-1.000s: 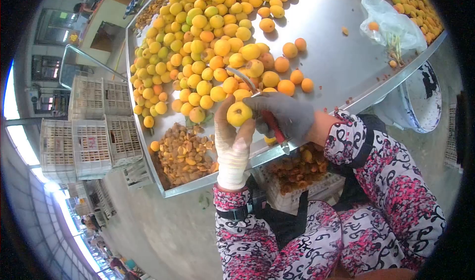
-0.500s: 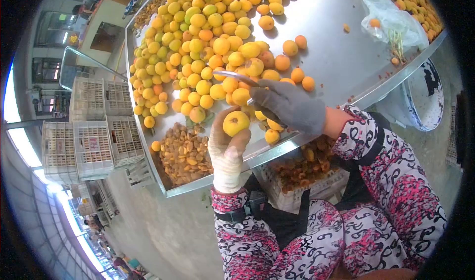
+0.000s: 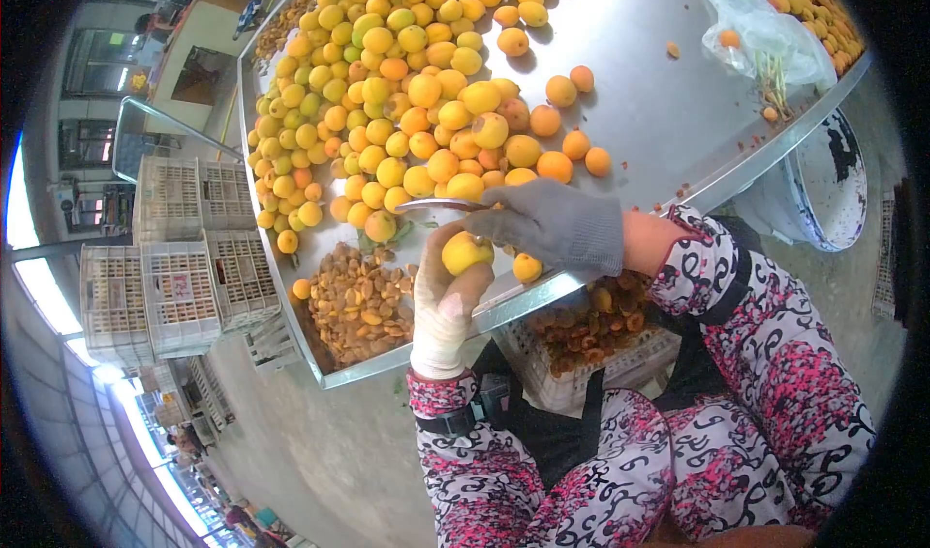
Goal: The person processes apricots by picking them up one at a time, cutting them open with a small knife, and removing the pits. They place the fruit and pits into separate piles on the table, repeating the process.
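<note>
Your left grip [image 3: 441, 306] is closed around a single yellow fruit [image 3: 467, 254], fingers on its far left side and thumb on the near side, so that its upward face shows between them. Your right grip [image 3: 557, 223] is closed on a knife [image 3: 463, 204] with a thin curved blade [image 3: 426, 204]; most of the rest is hidden by your fingers. What counts here is how blade and fruit lie to one another. From your right grip, the yellow fruit is to the left and nearer your body, just beside your fingertips; whether those touch its skin, you cannot tell from this view. The blade runs roughly crosswise, its tip toward your left, and lies beyond the fruit, with a gap showing between them. The fruit itself looks nearly round, so the blade's long axis is the clearer one to judge by. Both grips are close together over the near edge of the metal tabletop [image 3: 639, 112]. Past the blade lies the big heap of fruit [image 3: 424, 90]; to the left of your left grip is a pile of brown pits [image 3: 358, 306], and one loose fruit [image 3: 527, 268] sits just beside your right grip, on your side of it.
</note>
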Available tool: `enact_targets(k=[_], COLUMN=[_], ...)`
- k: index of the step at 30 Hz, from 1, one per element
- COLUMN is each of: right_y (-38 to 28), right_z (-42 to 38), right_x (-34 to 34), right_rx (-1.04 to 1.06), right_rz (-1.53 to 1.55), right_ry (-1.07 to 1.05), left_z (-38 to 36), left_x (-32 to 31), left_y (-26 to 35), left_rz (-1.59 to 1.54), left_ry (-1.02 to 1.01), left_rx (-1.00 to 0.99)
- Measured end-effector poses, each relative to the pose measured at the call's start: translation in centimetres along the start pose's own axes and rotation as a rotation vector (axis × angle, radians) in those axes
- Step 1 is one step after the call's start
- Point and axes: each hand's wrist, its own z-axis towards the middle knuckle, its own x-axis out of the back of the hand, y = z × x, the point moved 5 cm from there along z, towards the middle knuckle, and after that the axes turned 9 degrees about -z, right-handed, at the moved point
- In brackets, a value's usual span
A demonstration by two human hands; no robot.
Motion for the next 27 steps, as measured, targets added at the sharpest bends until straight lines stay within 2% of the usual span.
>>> enact_targets(k=[5, 7, 10, 11, 13, 17, 19, 20, 22, 23, 24, 26, 27], right_y=[0.0, 0.2, 0.1, 0.3, 0.4, 0.4, 0.3, 0.1, -0.6, -0.8, -1.1, -0.4, 1.2], right_z=[-0.3, -0.2, -0.3, -0.3, -0.2, -0.2, 0.1, 0.0, -0.4, -0.5, -0.4, 0.1, 0.6], right_x=[-0.1, -0.5, -0.9, -1.3, -1.5, -2.0, -1.8, -1.5, -0.9, -0.7, -0.4, 0.0, 0.2], right_rx=[0.115, -0.006, -0.132, -0.133, -0.035, -0.093, -0.105, -0.104, -0.160, -0.163, -0.153, -0.144, -0.184], right_rz=[0.024, -0.057, 0.031, 0.031, 0.006, -0.122, -0.113, -0.114, -0.253, -0.248, -0.319, -0.397, -0.493], right_ry=[0.081, -0.113, -0.113, -0.113, 0.057, 0.039, 0.040, 0.046, -0.001, 0.000, -0.011, -0.011, 0.014], left_z=[-0.1, -0.1, -0.1, -0.1, -0.2, 0.0, 0.3, 0.3, 0.2, 0.3, 0.4, 0.5, -0.2], left_x=[0.1, 0.4, 0.5, 0.4, 0.1, 0.7, 0.4, 0.1, 0.0, -0.2, -0.2, -0.3, -1.0], left_y=[-0.1, -0.4, -0.5, -0.5, -0.6, -0.9, -0.1, 0.0, -0.3, -0.3, -0.4, 0.9, 2.4], left_rz=[0.022, -0.012, -0.027, -0.026, -0.108, 0.017, 0.237, 0.239, 0.098, 0.040, 0.044, 0.448, 0.496], left_ry=[0.013, 0.021, 0.036, 0.036, 0.006, -0.004, 0.030, 0.026, 0.148, 0.128, 0.127, 0.199, 0.220], left_rx=[0.043, 0.054, 0.078, 0.079, 0.100, 0.062, 0.039, 0.036, 0.073, -0.020, -0.016, -0.242, -0.242])
